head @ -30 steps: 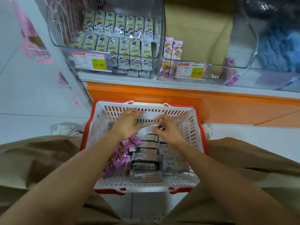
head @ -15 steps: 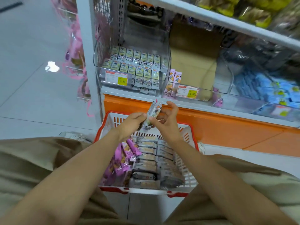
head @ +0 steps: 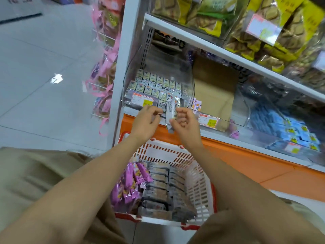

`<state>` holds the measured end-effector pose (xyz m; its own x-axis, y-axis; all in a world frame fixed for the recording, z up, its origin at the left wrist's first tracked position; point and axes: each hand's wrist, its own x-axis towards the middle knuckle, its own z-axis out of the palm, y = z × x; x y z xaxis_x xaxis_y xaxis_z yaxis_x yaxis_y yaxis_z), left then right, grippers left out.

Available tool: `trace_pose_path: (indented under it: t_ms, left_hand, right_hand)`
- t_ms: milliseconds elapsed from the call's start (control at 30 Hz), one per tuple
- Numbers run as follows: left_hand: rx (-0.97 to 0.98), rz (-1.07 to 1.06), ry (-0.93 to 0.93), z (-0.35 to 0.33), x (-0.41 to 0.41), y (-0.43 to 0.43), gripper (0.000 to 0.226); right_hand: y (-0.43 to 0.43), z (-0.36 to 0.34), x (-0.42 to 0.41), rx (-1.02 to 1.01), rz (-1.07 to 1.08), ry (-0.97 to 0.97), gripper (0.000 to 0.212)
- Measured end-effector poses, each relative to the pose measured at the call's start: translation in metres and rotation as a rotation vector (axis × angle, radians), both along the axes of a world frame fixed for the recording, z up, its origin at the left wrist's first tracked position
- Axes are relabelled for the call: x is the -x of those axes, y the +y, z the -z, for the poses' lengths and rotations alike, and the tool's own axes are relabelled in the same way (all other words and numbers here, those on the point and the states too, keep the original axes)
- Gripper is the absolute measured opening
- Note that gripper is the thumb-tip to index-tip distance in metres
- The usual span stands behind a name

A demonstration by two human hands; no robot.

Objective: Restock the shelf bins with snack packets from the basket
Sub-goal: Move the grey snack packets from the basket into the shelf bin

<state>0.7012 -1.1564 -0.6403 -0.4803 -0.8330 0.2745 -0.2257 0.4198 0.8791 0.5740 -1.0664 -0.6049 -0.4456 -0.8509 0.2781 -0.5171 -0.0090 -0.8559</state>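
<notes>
Both hands have risen from just over the basket [head: 198, 175] to the front of the shelf [head: 207, 47], and the silver packet [head: 170, 110] has come up with them, now standing nearly upright instead of tilted

White shelf boards run across the top right, with an orange base [head: 246, 161] below. The red-rimmed white basket sits on the floor between the person's knees, against that base. On the lowest board stand three clear bins: the left bin [head: 158, 66] is lined with rows of small pale packets [head: 158, 84], the middle bin [head: 244, 110] shows brown card and a pink packet [head: 197, 104] at its front corner, and the right one holds blue packets [head: 281, 122]. Inside the basket, purple packets [head: 130, 182] are heaped on the left and grey-brown packets [head: 158, 184] are stacked flat in rows on the right.

The right hand [head: 186, 122] has its grip closed on the lower part of the silver packet, thumb and fingers pinching it. The left hand [head: 146, 118] is curled just beside the packet's left edge; whether its grip is on the packet I cannot tell. The packet is in the air before the left bin's front lip, next to a price tag [head: 142, 101]
</notes>
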Motion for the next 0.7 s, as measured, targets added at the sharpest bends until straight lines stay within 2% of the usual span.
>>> trace_pose_path:
  t_ms: [67,133,400,567,700]
  left_hand:
    - [0.264,-0.152,-0.087,-0.005,-0.008,-0.014,0.033]
    - [0.401,-0.201,-0.176,-0.008,-0.016,-0.027,0.043]
    - [0.603,-0.207,-0.495,0.01,-0.026,-0.064,0.076]
    - [0.766,-0.251,-0.46,0.03,-0.022,-0.079,0.077]
    - [0.853,-0.262,-0.415,0.045,-0.018,-0.09,0.074]
  right_hand:
    - [-0.015,-0.014,0.005,0.006,0.04,0.039,0.033]
    - [-0.032,-0.028,0.014,0.003,0.088,0.098,0.033]
    - [-0.107,-0.058,0.045,-0.234,0.256,0.391,0.037]
    - [-0.149,-0.062,0.053,-0.417,0.343,0.611,0.03]
    - [-0.177,-0.056,0.062,-0.525,0.403,0.705,0.024]
